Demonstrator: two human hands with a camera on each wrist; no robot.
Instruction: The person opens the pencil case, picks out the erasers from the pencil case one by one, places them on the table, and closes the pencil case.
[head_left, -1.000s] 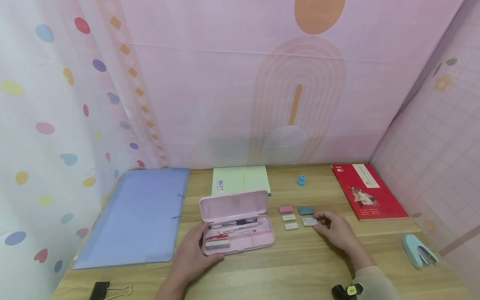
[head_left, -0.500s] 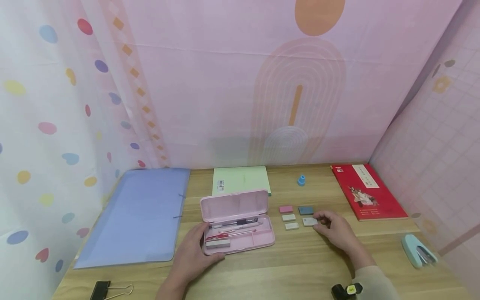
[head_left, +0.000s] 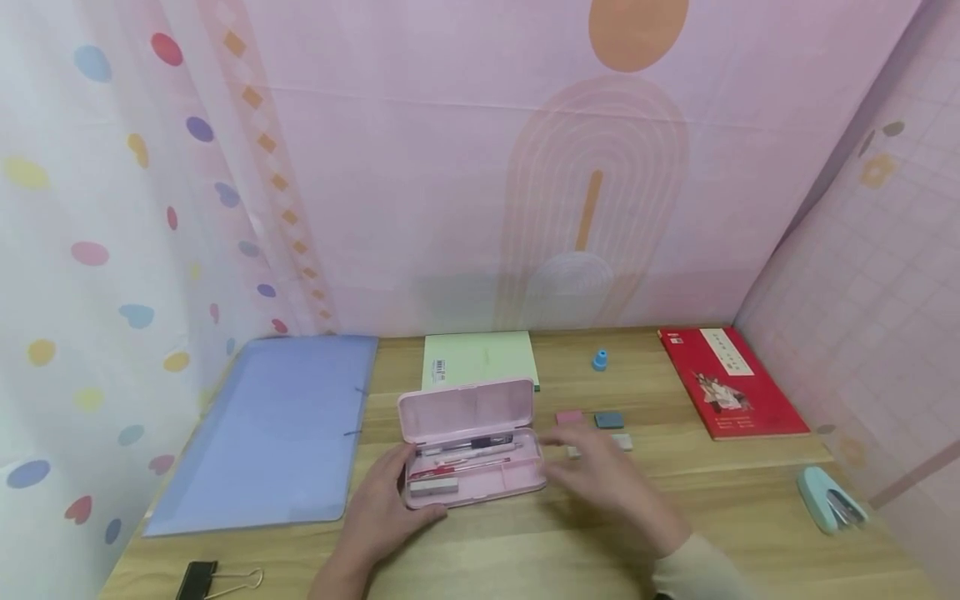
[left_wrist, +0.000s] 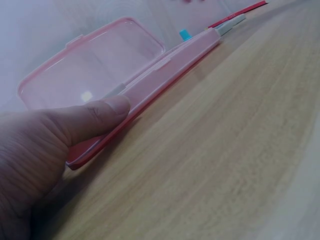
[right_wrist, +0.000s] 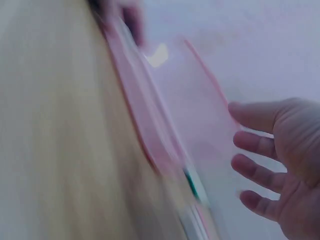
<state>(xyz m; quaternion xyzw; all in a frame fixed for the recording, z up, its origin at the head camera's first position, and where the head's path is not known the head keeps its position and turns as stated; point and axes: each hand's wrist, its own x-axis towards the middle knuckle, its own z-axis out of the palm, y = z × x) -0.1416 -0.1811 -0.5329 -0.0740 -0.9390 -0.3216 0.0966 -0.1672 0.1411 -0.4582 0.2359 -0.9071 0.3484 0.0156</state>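
A pink pencil case (head_left: 487,492) lies with its lid up on the wooden table. My left hand (head_left: 382,512) grips its left end, thumb along the front wall in the left wrist view. Inside are a red pen (head_left: 461,468), other pens and a pale eraser (head_left: 433,487). My right hand (head_left: 596,471), blurred, is by the case's right end; its fingers are spread and hold nothing in the right wrist view. Around it lie a pink eraser (head_left: 569,416), a blue eraser (head_left: 608,420) and a white eraser (head_left: 622,442). Other white erasers are mostly hidden beneath that hand.
A blue folder (head_left: 266,433) lies left, with a black binder clip (head_left: 197,579) in front. Behind the case is a green notebook (head_left: 480,358). A small blue object (head_left: 600,360) stands at the back. To the right are a red book (head_left: 727,383) and a mint stapler (head_left: 831,500).
My right hand has let go of the white eraser and moved left to the right end of the pencil case. The left hand stays on the case. The white eraser has stayed put.
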